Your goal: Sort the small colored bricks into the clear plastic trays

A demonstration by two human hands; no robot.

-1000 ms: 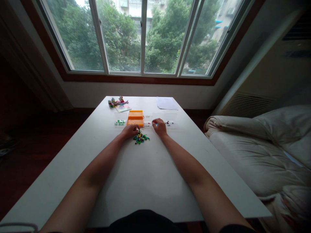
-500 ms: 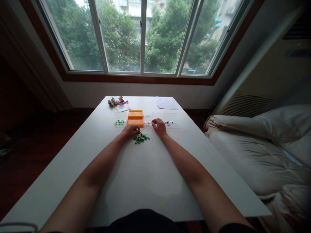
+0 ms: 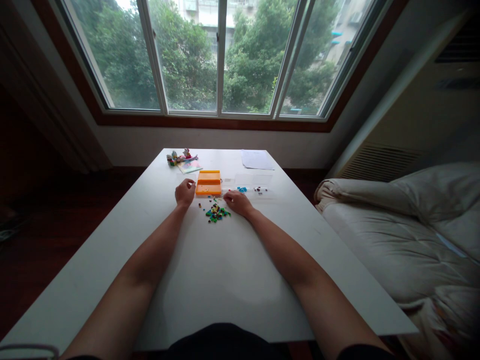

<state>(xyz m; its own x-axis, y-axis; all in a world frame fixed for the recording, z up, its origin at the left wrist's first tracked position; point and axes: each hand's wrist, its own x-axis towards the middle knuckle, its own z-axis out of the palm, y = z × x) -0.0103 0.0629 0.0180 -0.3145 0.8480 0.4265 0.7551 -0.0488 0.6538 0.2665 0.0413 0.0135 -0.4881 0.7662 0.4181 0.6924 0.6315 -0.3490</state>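
A small heap of tiny coloured pieces (image 3: 216, 212) lies on the white table (image 3: 225, 265). My left hand (image 3: 185, 192) is curled shut just left of an orange box (image 3: 209, 182), over the spot where green pieces lay; what it pinches is too small to name. My right hand (image 3: 236, 201) rests at the heap's right edge, fingers bent and pressed toward the pieces. Behind it, clear trays hold a few blue pieces (image 3: 242, 189) and dark red pieces (image 3: 258, 189).
A sheet of paper (image 3: 256, 159) lies at the table's far right. Small toy figures and a coloured card (image 3: 183, 160) sit at the far left. A white sofa (image 3: 405, 235) stands right of the table. A wide window (image 3: 221, 55) fills the far wall.
My left hand has moved up and left from the heap to beside the orange box. My right hand has come back from the trays down to the heap's right edge.
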